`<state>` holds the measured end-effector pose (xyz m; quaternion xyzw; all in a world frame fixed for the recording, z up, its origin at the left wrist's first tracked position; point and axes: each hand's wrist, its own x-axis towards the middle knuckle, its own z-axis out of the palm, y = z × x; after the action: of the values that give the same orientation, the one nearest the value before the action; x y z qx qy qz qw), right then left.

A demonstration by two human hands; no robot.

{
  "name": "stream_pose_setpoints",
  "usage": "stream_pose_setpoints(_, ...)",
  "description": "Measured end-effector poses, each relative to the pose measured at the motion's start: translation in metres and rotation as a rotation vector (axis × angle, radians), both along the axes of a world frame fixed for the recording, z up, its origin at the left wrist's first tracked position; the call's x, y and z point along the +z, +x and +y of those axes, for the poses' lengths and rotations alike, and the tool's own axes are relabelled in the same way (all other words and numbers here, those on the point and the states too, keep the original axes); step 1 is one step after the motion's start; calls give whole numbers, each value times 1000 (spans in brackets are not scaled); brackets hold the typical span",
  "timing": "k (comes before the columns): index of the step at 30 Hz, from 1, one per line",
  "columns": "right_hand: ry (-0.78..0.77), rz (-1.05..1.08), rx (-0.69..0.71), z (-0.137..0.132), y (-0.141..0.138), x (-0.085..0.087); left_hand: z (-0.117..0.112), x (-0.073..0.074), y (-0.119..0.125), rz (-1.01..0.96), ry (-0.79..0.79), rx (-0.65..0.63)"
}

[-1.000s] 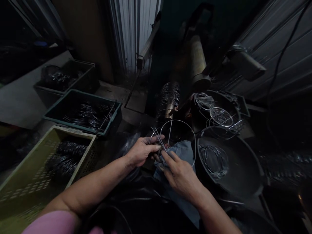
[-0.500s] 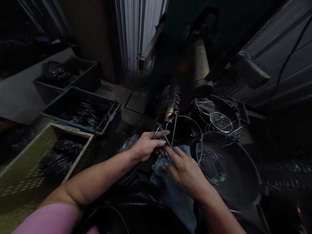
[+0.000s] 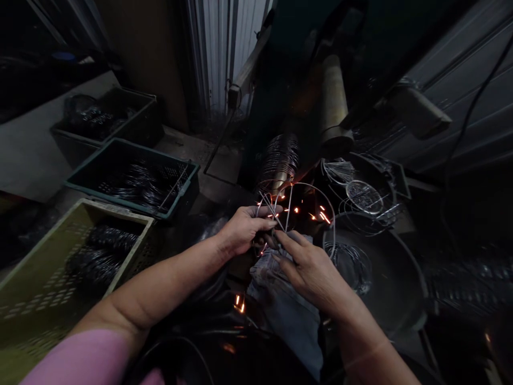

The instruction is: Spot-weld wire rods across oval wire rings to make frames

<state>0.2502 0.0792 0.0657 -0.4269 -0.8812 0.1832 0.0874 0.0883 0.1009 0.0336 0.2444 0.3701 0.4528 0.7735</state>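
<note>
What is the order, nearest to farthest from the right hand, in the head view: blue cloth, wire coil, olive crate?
Right hand:
1. Blue cloth, under it.
2. Wire coil, right, in a black pan.
3. Olive crate, far left.

Wire hoop (image 3: 310, 184) above, dark metal pan (image 3: 395, 278) blocking the right

Perforated plastic crates (image 3: 40, 278) hold coiled wire (image 3: 100, 262) beside corrugated sheeting (image 3: 224, 53).

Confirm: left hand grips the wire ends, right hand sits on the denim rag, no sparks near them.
Wrong on the sparks: the head view shows orange sparks around the wire ends in the left hand. The right hand on the denim rag stands as you said.
</note>
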Motion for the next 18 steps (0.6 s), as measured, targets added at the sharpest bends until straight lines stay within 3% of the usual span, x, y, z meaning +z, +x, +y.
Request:
stream_pose_setpoints(6,271,205,74,-19,18,0,-5,-7,-13,73,28,10)
stream_pose_setpoints(10,195,124,183,-33,29,3,-19,-12,-31,149,-13,23)
stream_pose_setpoints(18,190,-58,204,-38,16,-19,-48,-9,-53,239,-39,84)
